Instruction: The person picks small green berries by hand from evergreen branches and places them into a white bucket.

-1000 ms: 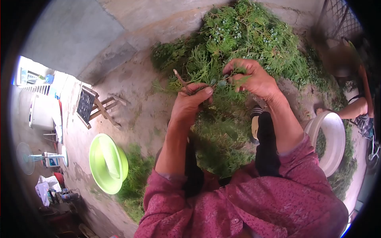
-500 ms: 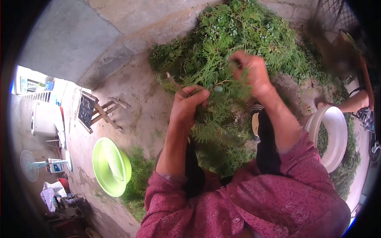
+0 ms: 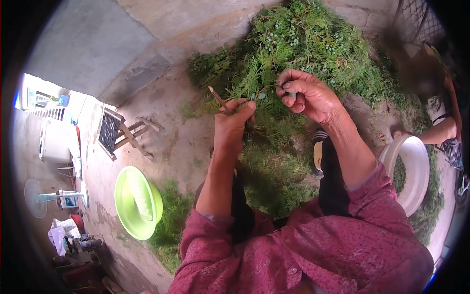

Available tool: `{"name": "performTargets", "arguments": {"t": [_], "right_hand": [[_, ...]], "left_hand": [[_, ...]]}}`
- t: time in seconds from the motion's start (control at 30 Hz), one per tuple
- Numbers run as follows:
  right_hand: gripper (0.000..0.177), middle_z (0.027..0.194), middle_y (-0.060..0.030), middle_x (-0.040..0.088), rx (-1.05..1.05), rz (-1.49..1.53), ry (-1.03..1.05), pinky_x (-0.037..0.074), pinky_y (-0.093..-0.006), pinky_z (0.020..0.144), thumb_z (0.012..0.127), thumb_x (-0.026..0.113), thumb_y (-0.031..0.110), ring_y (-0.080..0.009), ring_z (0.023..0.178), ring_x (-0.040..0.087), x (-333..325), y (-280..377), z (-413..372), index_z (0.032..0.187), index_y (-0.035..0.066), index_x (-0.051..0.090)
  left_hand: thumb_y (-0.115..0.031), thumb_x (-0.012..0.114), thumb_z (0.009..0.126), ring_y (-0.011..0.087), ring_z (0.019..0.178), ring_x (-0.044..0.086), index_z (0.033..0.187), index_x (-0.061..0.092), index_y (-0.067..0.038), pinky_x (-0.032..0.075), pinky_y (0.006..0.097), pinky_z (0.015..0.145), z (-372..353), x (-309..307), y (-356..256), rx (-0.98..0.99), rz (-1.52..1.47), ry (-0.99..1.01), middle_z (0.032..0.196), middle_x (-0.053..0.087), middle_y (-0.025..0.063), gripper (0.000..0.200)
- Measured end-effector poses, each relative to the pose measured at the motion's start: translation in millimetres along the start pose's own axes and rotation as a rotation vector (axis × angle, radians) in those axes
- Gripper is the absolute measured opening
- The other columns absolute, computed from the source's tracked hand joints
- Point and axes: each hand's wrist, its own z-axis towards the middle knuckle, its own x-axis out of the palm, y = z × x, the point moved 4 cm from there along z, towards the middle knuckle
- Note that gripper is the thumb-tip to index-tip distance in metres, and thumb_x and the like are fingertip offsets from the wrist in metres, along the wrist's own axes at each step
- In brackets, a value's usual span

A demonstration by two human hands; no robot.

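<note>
My left hand (image 3: 231, 127) is closed round a brown woody branch (image 3: 219, 100), whose cut end sticks up to the left past the fingers. Thin green twigs with pale blue-green berries (image 3: 261, 96) extend from it between my hands. At the right, my right hand (image 3: 309, 95) has its fingers curled in a pinch, with something small and green at the fingertips near the twig. A large heap of green conifer foliage (image 3: 313, 44) with berry clusters lies beyond both hands. More loose sprigs (image 3: 276, 181) cover the ground between my legs.
A lime-green basin (image 3: 122, 208) stands at the left beside foliage. A wooden folding stool (image 3: 125, 132) is behind it. On the right are a white bucket (image 3: 421, 169) and another person's arm (image 3: 438, 132). A fan (image 3: 36, 197) stands far left.
My right hand has moved slightly down and its fingers now show clearly. The leafy spray that hung between my hands is no longer there, and more bare twig shows.
</note>
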Motion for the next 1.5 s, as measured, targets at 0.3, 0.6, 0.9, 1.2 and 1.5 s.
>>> {"name": "performTargets", "arguments": {"t": [0.3, 0.6, 0.9, 1.2, 1.5], "right_hand": [[0.030, 0.067, -0.0025, 0.058, -0.089, -0.789, -0.255, 0.037, -0.0219, 0.043, 0.071, 0.071, 0.026, -0.0059, 0.053, 0.048, 11.0, -10.3, 6.3, 0.083, 0.000, 0.062], [0.020, 0.063, -0.0021, 0.053, 0.136, -0.457, -0.139, 0.031, -0.0195, 0.037, 0.073, 0.069, 0.022, -0.0053, 0.049, 0.044, 9.2, -17.3, 2.5, 0.075, 0.004, 0.061], [0.020, 0.061, 0.0002, 0.047, 0.215, -0.162, -0.242, 0.025, -0.0167, 0.033, 0.075, 0.066, 0.025, -0.0043, 0.041, 0.037, 20.0, -28.8, -6.5, 0.075, 0.008, 0.056], [0.013, 0.068, -0.0031, 0.053, 0.017, 0.239, 0.198, 0.025, -0.0145, 0.032, 0.076, 0.059, 0.019, -0.0042, 0.043, 0.037, 23.0, -7.9, -10.5, 0.082, 0.008, 0.054], [0.023, 0.081, -0.0084, 0.059, 0.016, -0.240, -0.052, 0.032, -0.0164, 0.036, 0.077, 0.059, 0.009, -0.0072, 0.053, 0.049, 19.1, -0.6, -8.8, 0.097, 0.001, 0.054]], "left_hand": [[-0.006, 0.065, 0.074, 0.0105, 0.057, 0.051, 0.086, 0.060, -0.005, 0.039, 0.0227, 0.049, -0.4, 7.8, 6.1, 0.004, -0.090, 0.088, 0.067, 0.057, 0.0018, 0.013], [-0.005, 0.065, 0.074, 0.0074, 0.055, 0.049, 0.079, 0.059, -0.004, 0.037, 0.0210, 0.051, -6.5, 10.7, -0.9, -0.024, -0.151, 0.096, 0.063, 0.055, -0.0002, 0.008], [-0.006, 0.065, 0.073, 0.0060, 0.053, 0.045, 0.080, 0.058, -0.003, 0.033, 0.0204, 0.049, -7.3, 9.0, -2.5, -0.090, -0.128, 0.113, 0.059, 0.053, -0.0011, 0.010], [-0.006, 0.065, 0.073, 0.0060, 0.050, 0.046, 0.088, 0.057, -0.001, 0.034, 0.0202, 0.047, -0.7, -14.7, -8.3, -0.092, -0.182, -0.069, 0.061, 0.055, 0.0013, 0.017], [-0.006, 0.064, 0.073, 0.0054, 0.051, 0.047, 0.078, 0.059, -0.002, 0.035, 0.0203, 0.047, -1.5, 10.3, 1.4, -0.038, 0.091, 0.042, 0.061, 0.055, -0.0012, 0.008]]}}
